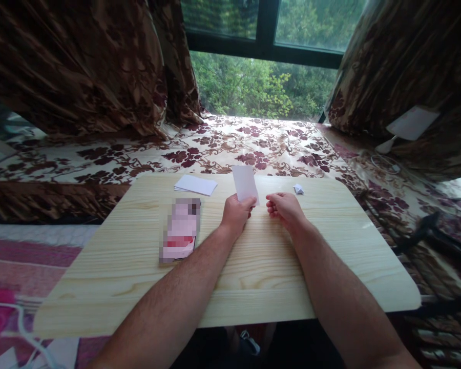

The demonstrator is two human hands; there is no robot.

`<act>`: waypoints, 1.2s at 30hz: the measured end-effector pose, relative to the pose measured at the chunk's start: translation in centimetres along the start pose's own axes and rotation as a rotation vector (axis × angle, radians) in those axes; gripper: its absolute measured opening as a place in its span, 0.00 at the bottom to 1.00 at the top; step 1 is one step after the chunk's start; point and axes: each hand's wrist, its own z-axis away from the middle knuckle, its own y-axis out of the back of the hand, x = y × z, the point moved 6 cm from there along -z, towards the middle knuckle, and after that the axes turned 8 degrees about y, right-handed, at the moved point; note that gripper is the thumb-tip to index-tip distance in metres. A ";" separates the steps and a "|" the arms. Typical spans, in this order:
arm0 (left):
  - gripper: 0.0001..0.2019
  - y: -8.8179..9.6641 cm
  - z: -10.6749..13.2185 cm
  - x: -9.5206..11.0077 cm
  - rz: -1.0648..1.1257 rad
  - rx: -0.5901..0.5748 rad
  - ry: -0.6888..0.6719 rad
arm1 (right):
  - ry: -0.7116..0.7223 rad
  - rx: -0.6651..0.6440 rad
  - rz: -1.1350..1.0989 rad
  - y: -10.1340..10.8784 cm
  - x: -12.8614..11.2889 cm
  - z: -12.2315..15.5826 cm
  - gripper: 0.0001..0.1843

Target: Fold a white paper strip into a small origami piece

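White sheet [243, 180]: held up above the far part of the table [265, 271], leaning slightly.
Left hand [236, 215]: gripping the white sheet's lower end, thumb on top.
Right hand [286, 209]: apart from the white sheet, fingers curled inward; whether they hold anything, I cannot tell.
Folded paper [298, 189]: small, white, on the table just beyond the right hand.
Paper stack [195, 185]: flat at the table's far left.
Phone [182, 228]: pink, blurred over, nearer than the paper stack.
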 end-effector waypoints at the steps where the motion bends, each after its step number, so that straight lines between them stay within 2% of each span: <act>1: 0.11 0.0 0.0 0.0 0.010 0.001 0.002 | 0.002 0.017 -0.020 0.0 0.0 0.0 0.14; 4: 0.12 -0.1 0.0 0.0 0.035 -0.006 0.007 | -0.019 0.094 -0.083 0.2 -0.1 0.0 0.22; 7: 0.13 -0.1 0.1 0.1 0.050 -0.010 0.013 | -0.041 0.134 -0.118 0.3 0.0 0.1 0.24; 9: 0.12 -0.1 0.1 0.2 0.061 -0.009 0.020 | -0.020 0.134 -0.152 0.4 -0.1 0.1 0.20; 12: 0.12 -0.2 0.3 0.3 0.071 -0.011 0.025 | 0.005 0.146 -0.201 0.5 0.0 0.1 0.06; 13: 0.12 -0.2 0.3 0.3 0.070 -0.012 0.025 | 0.003 0.144 -0.212 0.5 0.1 0.1 0.06; 16: 0.12 -0.2 0.4 0.4 0.063 -0.015 0.022 | 0.004 0.124 -0.200 0.4 0.4 -0.2 0.18; 18: 0.12 -0.2 0.4 0.4 0.065 -0.011 0.023 | 0.105 0.154 -0.088 1.1 -0.2 -0.3 0.22; 20: 0.12 -0.1 0.3 0.3 0.071 -0.008 0.028 | 0.322 0.211 0.163 2.4 -2.0 0.0 0.22; 21: 0.12 -0.1 0.3 0.3 0.076 -0.007 0.030 | 0.429 0.185 0.339 2.8 -3.0 0.3 0.19; 22: 0.12 -0.1 0.3 0.3 0.082 -0.009 0.032 | 0.479 0.112 0.484 3.0 -3.7 0.7 0.17; 23: 0.12 -0.1 0.2 0.3 0.089 -0.013 0.034 | 0.456 -0.010 0.585 3.1 -3.9 1.1 0.15; 26: 0.12 -0.1 0.1 0.2 0.099 -0.024 0.035 | 0.167 -0.591 0.764 2.4 -2.3 3.1 0.11; 27: 0.12 -0.1 0.1 0.1 0.095 -0.026 0.031 | 0.192 -0.656 0.783 2.2 -2.6 3.6 0.12; 28: 0.12 -0.1 0.1 0.1 0.088 -0.024 0.027 | 0.341 -0.561 0.773 2.2 -3.7 3.7 0.14; 30: 0.12 0.0 0.1 0.1 0.074 -0.017 0.020 | 0.743 -0.237 0.711 2.5 -6.4 4.0 0.28; 32: 0.12 0.0 0.1 0.1 0.072 -0.009 0.021 | 0.968 0.038 0.638 3.0 -7.4 4.2 0.34; 34: 0.13 0.0 0.2 0.1 0.078 -0.011 0.029 | 0.966 0.151 0.581 3.2 -6.5 3.3 0.32; 36: 0.13 0.0 0.2 0.2 0.084 -0.016 0.032 | 0.806 0.167 0.493 3.5 -4.7 1.7 0.26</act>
